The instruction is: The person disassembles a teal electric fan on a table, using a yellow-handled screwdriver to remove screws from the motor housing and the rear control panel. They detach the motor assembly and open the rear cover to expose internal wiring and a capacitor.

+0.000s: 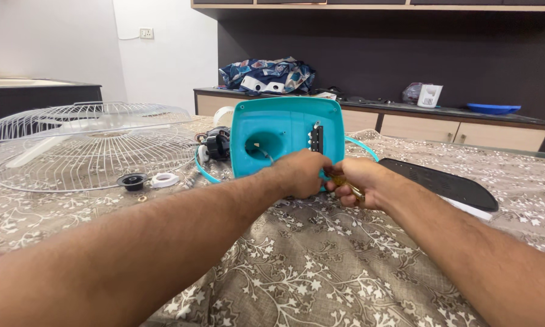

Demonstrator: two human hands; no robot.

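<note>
A teal plastic fan base [284, 136] stands upright on the table [297, 266], its hollow underside toward me, with a black switch block on its right part. My left hand [300, 174] grips the lower edge of the base. Touching it from the right, my right hand [360, 181] is closed around a small yellowish tool handle [352, 188]; its tip is hidden behind my left hand. Behind the base sit the black fan motor [217, 144] and a teal ring [203, 168].
Two white wire fan guards [85, 145] lie stacked at the left, with a black cap [132, 180], a white ring nut [164, 179] and a small brass piece in front. A black perforated panel [445, 181] lies at the right. A cabinet counter runs behind.
</note>
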